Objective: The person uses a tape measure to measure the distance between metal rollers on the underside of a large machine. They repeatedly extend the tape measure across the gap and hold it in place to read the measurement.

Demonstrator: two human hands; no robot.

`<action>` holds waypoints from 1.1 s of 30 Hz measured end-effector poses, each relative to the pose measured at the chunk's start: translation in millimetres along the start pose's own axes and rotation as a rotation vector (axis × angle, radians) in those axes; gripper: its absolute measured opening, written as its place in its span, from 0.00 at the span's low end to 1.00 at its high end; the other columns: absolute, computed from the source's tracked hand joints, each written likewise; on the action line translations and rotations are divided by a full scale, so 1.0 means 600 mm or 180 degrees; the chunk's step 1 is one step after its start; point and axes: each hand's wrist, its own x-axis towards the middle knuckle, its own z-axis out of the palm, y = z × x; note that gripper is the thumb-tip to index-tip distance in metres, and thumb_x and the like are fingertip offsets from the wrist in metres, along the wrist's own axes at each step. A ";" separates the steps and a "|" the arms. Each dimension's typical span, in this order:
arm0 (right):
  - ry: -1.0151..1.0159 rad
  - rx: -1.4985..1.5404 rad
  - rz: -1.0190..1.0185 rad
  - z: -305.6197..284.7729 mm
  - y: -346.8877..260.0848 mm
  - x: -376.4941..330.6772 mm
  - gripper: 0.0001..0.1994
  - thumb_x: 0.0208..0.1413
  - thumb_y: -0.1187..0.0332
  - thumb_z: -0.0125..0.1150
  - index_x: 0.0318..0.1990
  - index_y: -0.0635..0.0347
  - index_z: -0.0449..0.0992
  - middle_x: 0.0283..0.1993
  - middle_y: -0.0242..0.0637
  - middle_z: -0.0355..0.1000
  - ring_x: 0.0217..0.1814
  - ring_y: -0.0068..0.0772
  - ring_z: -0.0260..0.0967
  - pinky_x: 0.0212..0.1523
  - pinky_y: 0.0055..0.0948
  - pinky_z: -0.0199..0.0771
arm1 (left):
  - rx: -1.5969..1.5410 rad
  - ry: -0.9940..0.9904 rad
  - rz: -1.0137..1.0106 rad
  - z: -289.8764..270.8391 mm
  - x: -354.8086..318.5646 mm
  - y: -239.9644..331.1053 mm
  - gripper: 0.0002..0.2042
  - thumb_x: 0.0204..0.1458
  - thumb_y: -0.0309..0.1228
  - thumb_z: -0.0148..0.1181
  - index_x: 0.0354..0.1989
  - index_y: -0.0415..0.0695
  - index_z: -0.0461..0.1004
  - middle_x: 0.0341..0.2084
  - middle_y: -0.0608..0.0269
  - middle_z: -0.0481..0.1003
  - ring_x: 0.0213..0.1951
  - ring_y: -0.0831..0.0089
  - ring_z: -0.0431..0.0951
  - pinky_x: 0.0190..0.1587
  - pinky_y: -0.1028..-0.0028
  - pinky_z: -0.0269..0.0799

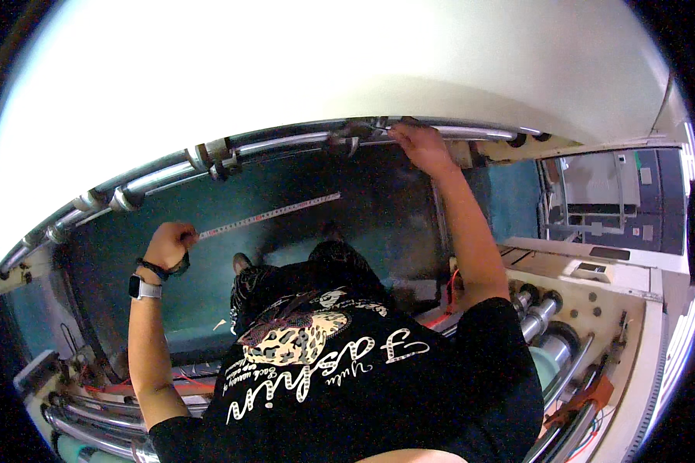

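My left hand (171, 244) is closed on one end of a measuring tape (270, 213), a thin white strip with black and red marks. The strip runs out straight to the right, and its far end hangs free above the dark floor. At the far side, my right hand (423, 148) reaches up to a metal shaft (471, 133), its fingers curled in beside a clamp-like fitting (350, 142). What those fingers grip is too dark to make out. Several metal collars (198, 157) sit along the shaft to the left.
A large white machine cover (301, 62) fills the far side above the shafts. Behind me at the lower right are metal rollers (539, 316) on a cream machine frame (594, 289). More rollers (100, 417) lie at the lower left. The floor (185, 293) is dark green.
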 end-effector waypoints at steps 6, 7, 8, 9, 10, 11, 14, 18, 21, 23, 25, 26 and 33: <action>-0.0437 -0.0091 0.0020 -0.008 0.016 0.010 0.15 0.53 0.52 0.43 0.32 0.52 0.71 0.28 0.41 0.70 0.31 0.48 0.68 0.33 0.44 0.67 | -0.0072 0.0015 -0.0200 0.004 -0.018 0.008 0.05 0.39 0.26 0.54 0.24 0.38 0.71 0.19 0.51 0.70 0.25 0.56 0.71 0.27 0.68 0.64; -0.0480 -0.0083 0.0083 -0.008 0.017 0.011 0.16 0.53 0.51 0.44 0.32 0.53 0.70 0.29 0.41 0.70 0.32 0.49 0.68 0.33 0.44 0.67 | -0.0115 0.0132 -0.0168 0.005 -0.021 0.011 0.04 0.40 0.25 0.54 0.24 0.38 0.70 0.19 0.51 0.69 0.24 0.56 0.70 0.26 0.68 0.63; -0.0315 0.0251 0.0137 -0.008 0.018 0.008 0.15 0.52 0.52 0.46 0.32 0.53 0.71 0.28 0.41 0.70 0.31 0.46 0.68 0.32 0.42 0.67 | -0.0155 0.0249 -0.0127 0.005 -0.024 0.014 0.04 0.40 0.25 0.54 0.24 0.38 0.70 0.19 0.51 0.69 0.24 0.56 0.70 0.26 0.68 0.63; -0.0149 0.0585 0.0195 -0.006 0.020 0.004 0.15 0.51 0.52 0.49 0.32 0.54 0.71 0.28 0.41 0.70 0.31 0.44 0.68 0.32 0.39 0.67 | -0.0194 0.0363 -0.0085 0.003 -0.025 0.018 0.03 0.40 0.24 0.54 0.24 0.38 0.70 0.19 0.51 0.69 0.24 0.57 0.70 0.26 0.69 0.63; 0.0020 0.0918 0.0257 -0.002 0.022 -0.001 0.15 0.50 0.53 0.51 0.32 0.55 0.71 0.28 0.41 0.70 0.30 0.41 0.69 0.32 0.37 0.67 | -0.0124 0.0553 0.0106 -0.003 -0.023 0.024 0.03 0.41 0.24 0.53 0.24 0.38 0.70 0.19 0.51 0.68 0.23 0.57 0.70 0.25 0.69 0.63; 0.0232 0.1294 0.0447 0.016 0.027 -0.007 0.13 0.50 0.56 0.52 0.32 0.57 0.70 0.27 0.37 0.69 0.29 0.35 0.67 0.30 0.33 0.66 | -0.0059 0.0740 0.0303 -0.013 -0.018 0.034 0.02 0.41 0.23 0.53 0.24 0.38 0.70 0.19 0.51 0.68 0.23 0.57 0.70 0.25 0.69 0.62; 0.0829 0.2407 0.1067 0.068 0.016 -0.020 0.09 0.50 0.63 0.55 0.30 0.60 0.69 0.25 0.27 0.65 0.25 0.20 0.61 0.25 0.21 0.63 | 0.0154 0.1214 0.0698 -0.045 -0.006 0.084 0.02 0.43 0.23 0.52 0.25 0.38 0.69 0.18 0.52 0.66 0.22 0.58 0.68 0.24 0.70 0.62; 0.1386 0.3428 0.1457 0.125 -0.015 -0.019 0.06 0.50 0.66 0.55 0.31 0.55 0.66 0.21 0.23 0.59 0.21 0.13 0.54 0.18 0.16 0.56 | -0.0054 0.1157 0.0475 -0.069 0.036 0.091 0.05 0.46 0.27 0.52 0.26 0.38 0.69 0.19 0.53 0.68 0.21 0.61 0.70 0.24 0.71 0.63; 0.1782 0.3947 0.1406 0.147 -0.034 -0.007 0.06 0.50 0.69 0.55 0.30 0.55 0.64 0.20 0.23 0.58 0.19 0.13 0.53 0.16 0.16 0.55 | 0.0266 0.1325 0.0834 -0.075 0.062 0.079 0.05 0.46 0.28 0.53 0.27 0.40 0.70 0.19 0.52 0.69 0.20 0.60 0.69 0.23 0.71 0.63; 0.2003 0.3535 0.1422 0.165 -0.025 0.002 0.06 0.49 0.70 0.55 0.29 0.55 0.63 0.20 0.23 0.58 0.19 0.13 0.53 0.16 0.16 0.54 | 0.0320 0.1284 0.0735 -0.083 0.069 0.085 0.05 0.46 0.28 0.53 0.27 0.39 0.70 0.19 0.52 0.69 0.21 0.60 0.70 0.24 0.71 0.63; 0.2135 0.3426 0.1428 0.176 -0.019 0.000 0.06 0.49 0.70 0.55 0.29 0.56 0.63 0.20 0.24 0.59 0.19 0.13 0.53 0.16 0.16 0.54 | 0.0366 0.1132 0.0471 -0.087 0.079 0.075 0.05 0.45 0.29 0.53 0.27 0.39 0.70 0.18 0.52 0.69 0.21 0.59 0.70 0.24 0.71 0.63; 0.2145 0.3540 0.1418 0.169 -0.029 0.002 0.06 0.49 0.70 0.56 0.29 0.56 0.63 0.20 0.24 0.59 0.20 0.13 0.53 0.16 0.16 0.54 | 0.0348 0.1178 0.0534 -0.088 0.081 0.074 0.06 0.46 0.29 0.53 0.27 0.39 0.70 0.18 0.51 0.69 0.21 0.59 0.70 0.23 0.70 0.63; 0.2367 0.4312 0.1827 0.161 -0.051 0.002 0.08 0.47 0.70 0.58 0.31 0.54 0.64 0.25 0.24 0.62 0.22 0.15 0.57 0.18 0.16 0.54 | 0.0521 0.1279 0.0749 -0.097 0.104 0.041 0.09 0.46 0.34 0.52 0.30 0.41 0.72 0.21 0.49 0.71 0.26 0.55 0.72 0.27 0.66 0.65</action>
